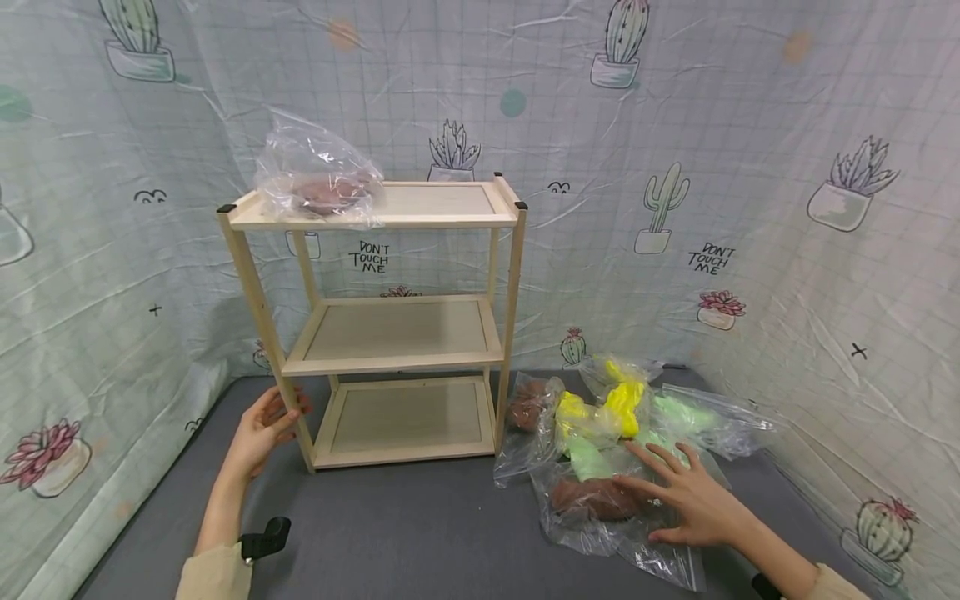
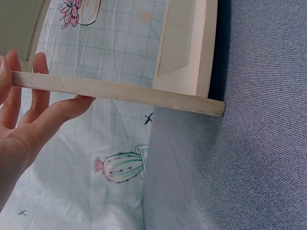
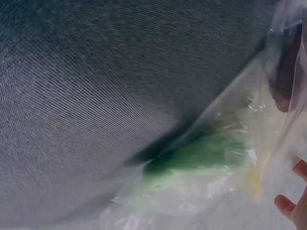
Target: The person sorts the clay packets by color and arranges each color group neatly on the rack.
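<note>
A pale wooden three-tier shelf stands on the dark table. My left hand holds its front left post below the middle tier, with thumb and fingers on different sides of the wood. Over the plastic bags at the right, my right hand has its fingers spread; whether it touches them I cannot tell. Nearest to it lies a clear bag with something brown inside. Behind are bags with yellow contents and light green contents. Only fingertips of the right hand show in the right wrist view.
Another clear bag with a brown item sits on the left of the shelf's top tier. Beside the right post lies a further brown-filled bag. A cactus-printed sheet encloses the dark cloth-covered table at back and sides.
</note>
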Demonstrator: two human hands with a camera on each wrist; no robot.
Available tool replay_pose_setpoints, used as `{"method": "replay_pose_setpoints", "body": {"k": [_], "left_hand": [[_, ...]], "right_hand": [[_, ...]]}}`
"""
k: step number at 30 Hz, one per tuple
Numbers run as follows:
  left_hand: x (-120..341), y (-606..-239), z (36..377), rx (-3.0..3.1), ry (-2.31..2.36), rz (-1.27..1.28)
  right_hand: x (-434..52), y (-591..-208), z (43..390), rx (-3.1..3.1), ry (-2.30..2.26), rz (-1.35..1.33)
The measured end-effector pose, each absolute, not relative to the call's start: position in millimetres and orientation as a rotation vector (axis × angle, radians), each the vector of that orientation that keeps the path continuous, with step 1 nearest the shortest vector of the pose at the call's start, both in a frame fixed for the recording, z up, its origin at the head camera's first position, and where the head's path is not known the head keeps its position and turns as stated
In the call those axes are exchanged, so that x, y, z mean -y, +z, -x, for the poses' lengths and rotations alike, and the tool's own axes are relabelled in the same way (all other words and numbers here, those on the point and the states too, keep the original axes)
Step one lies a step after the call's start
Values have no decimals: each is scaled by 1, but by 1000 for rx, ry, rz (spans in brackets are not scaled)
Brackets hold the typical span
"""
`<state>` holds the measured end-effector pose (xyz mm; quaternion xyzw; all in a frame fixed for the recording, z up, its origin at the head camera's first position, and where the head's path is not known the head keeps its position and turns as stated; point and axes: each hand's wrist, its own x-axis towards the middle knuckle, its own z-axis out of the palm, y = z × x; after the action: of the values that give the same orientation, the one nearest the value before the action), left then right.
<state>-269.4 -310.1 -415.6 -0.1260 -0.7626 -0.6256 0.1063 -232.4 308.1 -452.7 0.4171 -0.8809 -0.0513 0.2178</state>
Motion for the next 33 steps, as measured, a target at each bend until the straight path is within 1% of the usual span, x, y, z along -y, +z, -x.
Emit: {"method": "replay_pose_setpoints", "body": {"k": [6,18,33], "left_hand": [[310,-417,269,2240,-1839,382],[310,-416,269,2255,-1826,359],[310,-417,270,2266,-1820,358]], "right_hand": [[-307,-462,238,2444,-173,-1151],[-296,-471,247,2320,-150,-1249],[-296,-471,243,2236,-126,-1293]]}}
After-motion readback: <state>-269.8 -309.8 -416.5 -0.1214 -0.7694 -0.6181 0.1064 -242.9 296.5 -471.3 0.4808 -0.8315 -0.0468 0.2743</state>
